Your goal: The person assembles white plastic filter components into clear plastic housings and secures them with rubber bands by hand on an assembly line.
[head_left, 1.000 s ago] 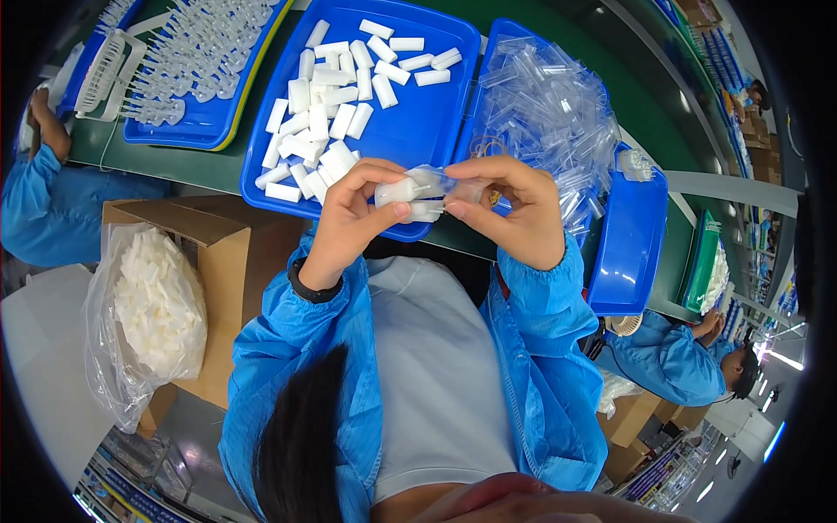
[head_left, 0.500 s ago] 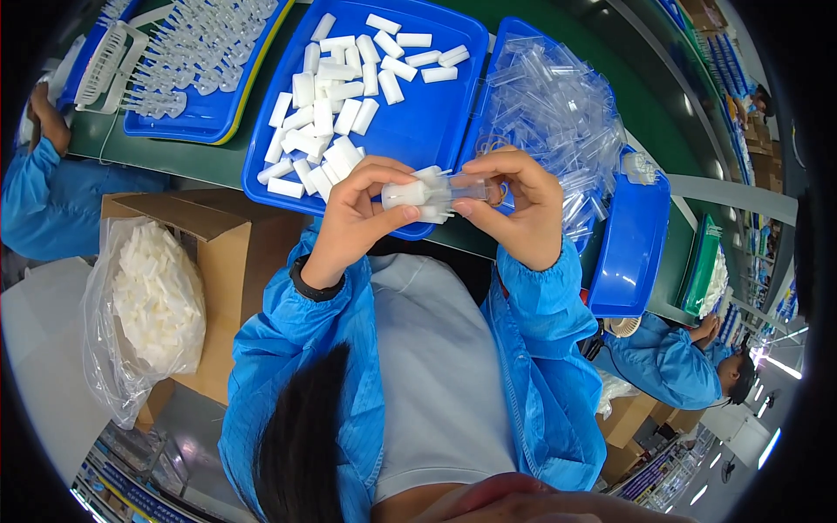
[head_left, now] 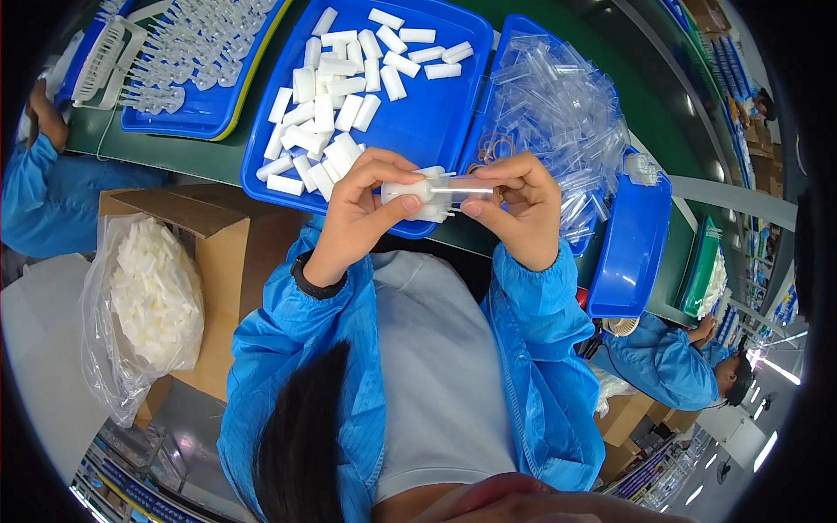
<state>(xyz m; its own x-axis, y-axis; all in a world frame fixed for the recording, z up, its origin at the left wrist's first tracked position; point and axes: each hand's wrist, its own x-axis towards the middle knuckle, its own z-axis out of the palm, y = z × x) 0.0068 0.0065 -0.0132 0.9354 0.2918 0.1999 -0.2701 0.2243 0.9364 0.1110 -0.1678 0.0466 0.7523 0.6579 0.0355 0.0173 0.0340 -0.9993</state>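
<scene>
I hold the clear tube [head_left: 472,189] in front of my chest, above the near edge of the blue tray [head_left: 427,118] on the green counter [head_left: 91,144]. Its long axis runs left to right, nearly level across my view, with the left end meeting a white piece [head_left: 406,193]. I can't tell how far that piece goes in. My right hand [head_left: 520,209] pinches the tube's right end between thumb and fingers; my left hand [head_left: 364,200] grips a bunch of white pieces, their thin stems pointing right. Any lettering on the blue strip [head_left: 131,494] at lower left is too small for me to read. The tube is see-through, smooth and straight-sided, with bright glints; the white piece is rounded and matte.
</scene>
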